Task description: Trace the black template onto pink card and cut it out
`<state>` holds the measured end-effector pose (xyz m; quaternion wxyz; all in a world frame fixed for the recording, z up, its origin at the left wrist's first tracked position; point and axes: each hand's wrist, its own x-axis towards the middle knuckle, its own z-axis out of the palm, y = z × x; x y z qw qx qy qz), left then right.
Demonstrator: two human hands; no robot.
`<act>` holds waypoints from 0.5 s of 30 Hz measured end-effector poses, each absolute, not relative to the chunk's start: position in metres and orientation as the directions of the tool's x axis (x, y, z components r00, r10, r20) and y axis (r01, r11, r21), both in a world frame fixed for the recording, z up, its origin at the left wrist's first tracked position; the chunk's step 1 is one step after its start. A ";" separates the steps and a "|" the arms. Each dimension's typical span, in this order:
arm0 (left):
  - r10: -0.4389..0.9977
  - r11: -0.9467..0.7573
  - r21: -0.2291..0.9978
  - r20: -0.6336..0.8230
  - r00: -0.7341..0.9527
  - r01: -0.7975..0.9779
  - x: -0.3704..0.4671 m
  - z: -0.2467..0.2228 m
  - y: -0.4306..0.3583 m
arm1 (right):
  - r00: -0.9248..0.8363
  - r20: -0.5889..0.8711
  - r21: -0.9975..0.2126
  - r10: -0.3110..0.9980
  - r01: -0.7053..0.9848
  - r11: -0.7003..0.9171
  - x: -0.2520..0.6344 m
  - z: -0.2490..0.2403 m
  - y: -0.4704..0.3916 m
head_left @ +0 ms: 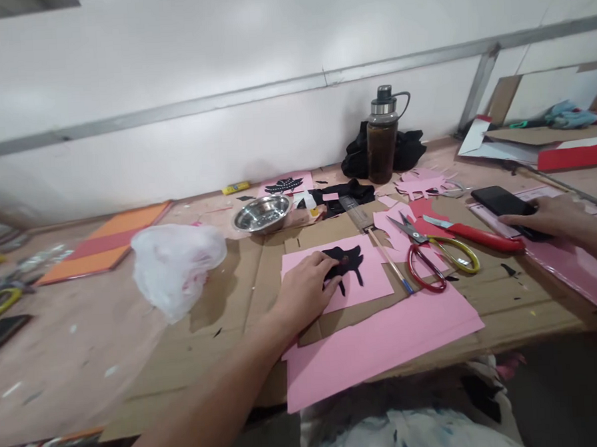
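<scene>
the left hand (306, 284) lies on a black paper cutout (349, 255), which is placed upon a small pink sheet (374, 286) near the middle of the cardboard (232, 303). its fingers are loosely extended and do not close around anything; they cover the left part of the cutout, so its whole shape cannot be seen. the right hand (558, 215) is on the near end of a black phone (502, 203), with the thumb along its edge; i cannot tell if the fingers are gripping it.

between the two hands the surface is quite crowded. a pencil (391, 262) lies just beside the small pink sheet, and next to it are the scissors (423, 250) with one red and one yellow handle, their blades apart. a knife (479, 234) with red handle points its blade toward the scissors and occupies the space before the phone. a larger pink sheet (385, 349) lies at the near edge.

farther away stand a metal bowl (262, 215), a small glue bottle (310, 203) and, before a black cloth (411, 152), a tall drinking bottle (380, 146). to the left, a white plastic bag (176, 264) covers a corner of an orange folder (112, 241).
</scene>
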<state>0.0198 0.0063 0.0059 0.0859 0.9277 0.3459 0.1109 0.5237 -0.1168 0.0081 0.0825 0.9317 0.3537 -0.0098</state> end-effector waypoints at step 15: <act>0.669 -0.736 0.247 0.129 0.732 0.630 0.020 0.004 0.006 | 0.716 0.080 0.072 0.693 0.689 -0.721 0.550 -0.022 -0.121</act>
